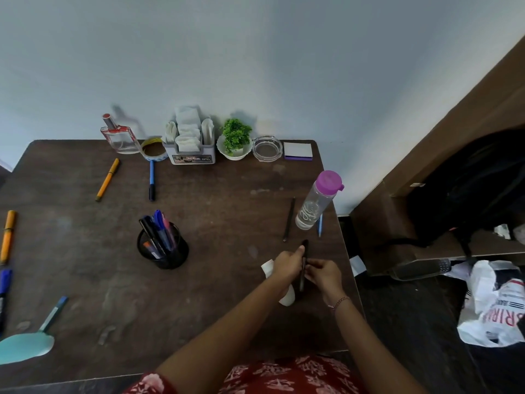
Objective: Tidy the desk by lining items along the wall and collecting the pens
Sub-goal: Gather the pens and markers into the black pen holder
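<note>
While the left hand (286, 264) and right hand (324, 273) both pinch a slim black pen (302, 280) with curled fingers above the scuffed brown desk's (227, 194) right edge, a round black mesh pen holder (164, 251) stands well apart, leftward, bristling with pens (159, 228).

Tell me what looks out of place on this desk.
Several pens lie loose instead of in the black pen holder: an orange pen and a blue pen near the wall row, and a thin dark pen beside the water bottle. The bottle stands apart from that row, near the right edge.
</note>
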Available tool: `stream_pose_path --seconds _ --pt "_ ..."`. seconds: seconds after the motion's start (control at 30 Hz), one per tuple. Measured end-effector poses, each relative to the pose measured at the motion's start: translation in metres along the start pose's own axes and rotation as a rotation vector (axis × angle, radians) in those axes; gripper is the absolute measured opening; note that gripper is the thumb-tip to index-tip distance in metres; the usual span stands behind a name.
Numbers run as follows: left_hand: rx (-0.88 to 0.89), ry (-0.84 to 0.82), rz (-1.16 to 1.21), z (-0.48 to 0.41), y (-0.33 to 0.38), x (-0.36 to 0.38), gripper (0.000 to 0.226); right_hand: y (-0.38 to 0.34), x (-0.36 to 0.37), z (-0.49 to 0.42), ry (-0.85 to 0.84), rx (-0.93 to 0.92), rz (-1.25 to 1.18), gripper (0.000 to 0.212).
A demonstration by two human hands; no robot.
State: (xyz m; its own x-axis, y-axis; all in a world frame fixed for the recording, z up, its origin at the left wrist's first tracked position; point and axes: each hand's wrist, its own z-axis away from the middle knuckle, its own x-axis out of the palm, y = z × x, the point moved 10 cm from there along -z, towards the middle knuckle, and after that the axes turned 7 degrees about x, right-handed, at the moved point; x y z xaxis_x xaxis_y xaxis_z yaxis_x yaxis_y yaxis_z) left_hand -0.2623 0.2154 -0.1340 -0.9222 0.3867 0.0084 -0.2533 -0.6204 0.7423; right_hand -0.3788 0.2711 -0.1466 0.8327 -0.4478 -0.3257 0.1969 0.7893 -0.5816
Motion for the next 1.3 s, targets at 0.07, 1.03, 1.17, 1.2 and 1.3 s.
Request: stream_pose_path --seconds 0.07,1.03,1.17,1.2,1.3 --pt "0.005 -0.001 -0.004 -0.002 -0.001 0.001 0.034 -0.003 -0.003 0.001 0.014 -0.019 0.025 0.024" --pt "0.427 0.377 -0.195 0.071 0.071 -0.211 0.018 -0.12 0.148 0.125 -0.161 -0.587 0.279 0.021" --pt "0.522 0.468 -0.372 0.095 0.091 -0.242 0.021 -0.167 0.171 0.17 -0.064 -0.82 0.348 0.036" --pt "0.544 0.488 -0.397 0.1 0.094 -0.247 0.021 -0.177 0.179 0.182 -0.074 -0.872 0.355 0.038" --pt "0.612 0.571 -0.473 0.116 0.106 -0.266 0.02 -0.199 0.2 0.21 -0.087 -1.006 0.393 0.033"
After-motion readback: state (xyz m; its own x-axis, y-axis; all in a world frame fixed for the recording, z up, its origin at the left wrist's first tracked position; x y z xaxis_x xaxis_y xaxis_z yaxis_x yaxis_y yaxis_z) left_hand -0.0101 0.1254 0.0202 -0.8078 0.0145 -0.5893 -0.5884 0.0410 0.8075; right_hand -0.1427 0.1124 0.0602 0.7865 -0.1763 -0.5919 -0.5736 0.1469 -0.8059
